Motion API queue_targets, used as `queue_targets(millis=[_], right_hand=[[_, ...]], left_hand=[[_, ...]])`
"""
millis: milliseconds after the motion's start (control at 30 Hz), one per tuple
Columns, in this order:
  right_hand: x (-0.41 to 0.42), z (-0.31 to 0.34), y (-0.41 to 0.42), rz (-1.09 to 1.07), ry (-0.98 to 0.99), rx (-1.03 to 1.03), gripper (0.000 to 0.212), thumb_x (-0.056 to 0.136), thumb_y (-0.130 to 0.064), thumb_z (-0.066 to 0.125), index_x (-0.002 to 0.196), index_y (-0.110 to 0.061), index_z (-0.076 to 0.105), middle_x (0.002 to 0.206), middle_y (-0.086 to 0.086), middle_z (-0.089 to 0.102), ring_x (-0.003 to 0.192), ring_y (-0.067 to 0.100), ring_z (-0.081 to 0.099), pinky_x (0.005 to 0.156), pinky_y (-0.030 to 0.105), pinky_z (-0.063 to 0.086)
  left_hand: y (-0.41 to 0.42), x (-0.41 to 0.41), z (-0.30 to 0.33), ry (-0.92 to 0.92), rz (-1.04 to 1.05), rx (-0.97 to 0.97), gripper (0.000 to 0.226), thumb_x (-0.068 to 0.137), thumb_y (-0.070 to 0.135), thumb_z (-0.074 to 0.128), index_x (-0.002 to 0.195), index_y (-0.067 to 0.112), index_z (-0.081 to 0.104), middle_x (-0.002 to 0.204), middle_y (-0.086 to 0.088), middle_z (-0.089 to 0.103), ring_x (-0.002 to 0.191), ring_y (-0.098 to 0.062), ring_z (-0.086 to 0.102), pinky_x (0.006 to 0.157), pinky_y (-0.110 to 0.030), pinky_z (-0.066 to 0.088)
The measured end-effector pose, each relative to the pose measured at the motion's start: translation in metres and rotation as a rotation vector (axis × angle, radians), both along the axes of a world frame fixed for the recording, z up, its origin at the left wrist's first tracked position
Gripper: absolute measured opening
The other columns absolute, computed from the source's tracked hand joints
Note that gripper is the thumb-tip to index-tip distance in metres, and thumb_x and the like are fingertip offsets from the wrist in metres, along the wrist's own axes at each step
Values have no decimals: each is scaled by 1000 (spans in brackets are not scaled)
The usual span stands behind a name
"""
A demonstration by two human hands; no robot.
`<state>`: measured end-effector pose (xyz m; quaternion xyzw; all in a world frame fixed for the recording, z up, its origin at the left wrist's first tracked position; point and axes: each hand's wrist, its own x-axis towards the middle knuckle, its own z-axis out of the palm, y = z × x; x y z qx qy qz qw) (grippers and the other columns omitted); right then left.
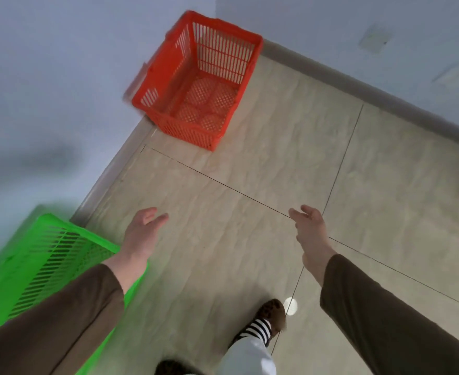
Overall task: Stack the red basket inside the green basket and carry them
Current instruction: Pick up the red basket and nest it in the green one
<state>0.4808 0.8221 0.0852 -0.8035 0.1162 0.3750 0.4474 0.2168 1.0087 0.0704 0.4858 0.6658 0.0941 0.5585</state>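
Observation:
A red slatted plastic basket [169, 77] stands upright and empty on the tiled floor in the corner where two walls meet. A green slatted basket [47, 255] sits on the floor along the left wall, at the lower left, partly hidden by my left sleeve. My left hand [141, 236] hangs open above the floor just right of the green basket, holding nothing. My right hand [311, 231] is open too, fingers apart, over bare floor. Both hands are well short of the red basket.
Pale walls with a grey skirting board [358, 87] close off the corner. A wall socket plate [375, 38] sits on the right wall. My foot in a striped sock and patterned shoe [269, 318] is on the beige tiled floor [250, 239] below the hands.

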Motion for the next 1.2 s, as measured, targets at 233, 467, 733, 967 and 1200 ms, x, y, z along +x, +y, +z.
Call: queue_targets(millis=[233, 467, 733, 967, 1200], right_hand=[[60, -3, -43, -97, 22, -24, 54, 96, -32, 70, 144, -17, 51, 122, 0, 57, 107, 19, 54, 95, 35, 43], [115, 7, -63, -121, 41, -9, 55, 98, -28, 69, 147, -12, 50, 127, 4, 59, 110, 19, 55, 93, 33, 40], [162, 10, -54, -177, 36, 20, 56, 97, -29, 70, 147, -12, 51, 136, 7, 61, 110, 20, 56, 90, 31, 39], [188, 11, -31, -232, 73, 32, 55, 97, -30, 70, 146, -15, 50, 137, 11, 61, 107, 20, 55, 93, 32, 41], [229, 14, 6, -234, 75, 24, 57, 97, -31, 70, 147, -16, 47, 138, 7, 59, 110, 20, 54, 93, 33, 38]], left_hand=[[-12, 78, 1, 20, -109, -15, 47, 96, 21, 71, 139, 7, 59, 141, -13, 62, 117, -18, 53, 97, -28, 33], [-17, 151, 10, 38, -200, -6, 50, 96, 23, 70, 142, 7, 58, 141, -11, 62, 118, -18, 53, 98, -28, 34], [-9, 216, 18, 18, -283, 3, 51, 96, 26, 70, 143, 9, 57, 144, -9, 61, 121, -16, 51, 102, -30, 33], [13, 259, 14, 2, -290, -33, 52, 97, 26, 69, 145, 10, 54, 146, -9, 59, 121, -16, 50, 101, -31, 32], [47, 306, 14, -7, -314, -48, 55, 97, 27, 69, 146, 9, 53, 148, -9, 58, 123, -16, 51, 102, -31, 33]])
